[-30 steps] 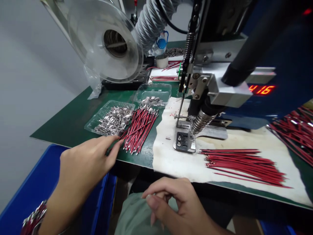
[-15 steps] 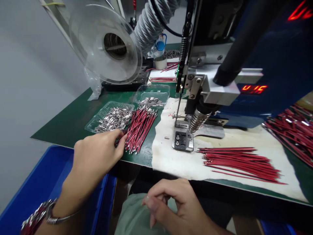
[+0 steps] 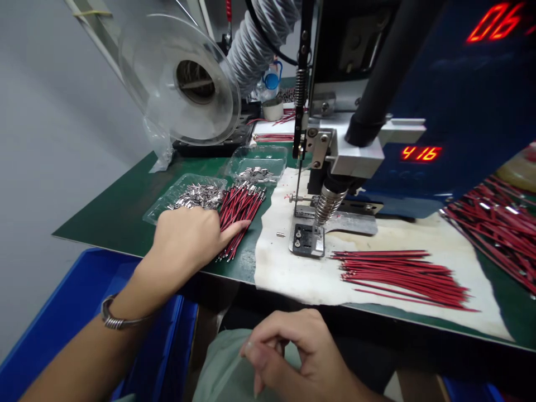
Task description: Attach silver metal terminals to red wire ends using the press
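Note:
My left hand (image 3: 190,237) lies palm down over the near end of a bundle of short red wires (image 3: 240,204) on the green mat, fingers stretched out across them. Just left of the bundle sits a clear tray of small metal terminals (image 3: 190,196). My right hand (image 3: 288,352) rests low over my lap, below the bench edge, fingers loosely curled with thumb and forefinger close together; I see nothing in them. A metal bracelet (image 3: 115,319) circles my left wrist.
A crimping press (image 3: 335,162) with a small die plate (image 3: 307,241) stands on a white cloth (image 3: 285,268). More red wires (image 3: 402,274) lie right of it, another pile (image 3: 498,223) at far right. A clear reel (image 3: 188,81), second terminal tray (image 3: 259,164) and blue bin (image 3: 75,312) surround.
My left hand has moved forward and right from the bench edge onto the red wire bundle, fingers now flat over it. The right hand has barely moved.

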Available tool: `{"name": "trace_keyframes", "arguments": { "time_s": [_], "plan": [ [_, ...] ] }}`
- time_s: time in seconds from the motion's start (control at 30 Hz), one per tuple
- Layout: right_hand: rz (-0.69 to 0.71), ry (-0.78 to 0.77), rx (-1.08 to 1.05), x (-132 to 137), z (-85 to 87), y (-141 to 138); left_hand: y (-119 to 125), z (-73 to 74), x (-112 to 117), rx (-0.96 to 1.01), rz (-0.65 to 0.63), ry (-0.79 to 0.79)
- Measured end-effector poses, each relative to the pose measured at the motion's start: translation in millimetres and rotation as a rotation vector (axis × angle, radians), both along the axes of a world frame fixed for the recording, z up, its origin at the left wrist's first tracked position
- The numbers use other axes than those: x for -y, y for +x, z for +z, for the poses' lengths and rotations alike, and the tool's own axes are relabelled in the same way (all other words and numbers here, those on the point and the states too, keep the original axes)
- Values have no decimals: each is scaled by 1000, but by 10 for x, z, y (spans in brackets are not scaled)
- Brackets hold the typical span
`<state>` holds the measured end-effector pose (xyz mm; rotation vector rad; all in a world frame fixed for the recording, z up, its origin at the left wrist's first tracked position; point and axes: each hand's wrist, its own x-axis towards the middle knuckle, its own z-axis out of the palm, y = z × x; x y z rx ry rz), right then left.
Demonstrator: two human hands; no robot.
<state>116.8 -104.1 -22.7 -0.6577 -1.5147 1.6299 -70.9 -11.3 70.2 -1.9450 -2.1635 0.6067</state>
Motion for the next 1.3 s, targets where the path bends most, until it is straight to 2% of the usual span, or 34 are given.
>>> {"name": "trace_keyframes", "arguments": {
  "time_s": [0.17, 0.27, 0.37, 0.57, 0.7, 0.8, 0.97, 1.1, 1.3],
  "plan": [
    [18, -34, 3, 18, -2, -5, 28, -2, -140, -20, -151, -80],
    [55, -59, -19, 33, -20, -43, 36, 30, -227, 5, -199, -159],
    [60, -33, -50, 35, -14, -34, 35, 71, -299, 37, -186, -194],
    [-87, 235, -110, 2, 94, 243, 30, 107, -365, 71, -106, -238],
    [-202, 266, -36, 5, 89, 338, 51, 125, -451, 100, -26, -264],
    [-218, 256, -30, 28, 43, 342, 73, 137, -513, 114, 13, -285],
    [-260, 309, 11, 20, 59, 473, 111, 114, -509, 97, -22, -291],
    [-333, 278, 78, -11, 93, 606, 112, 75, -446, 76, -67, -278],
    [-359, 284, 185, 18, 14, 652, 79, 98, -379, 36, -106, -219]
  ]
}}
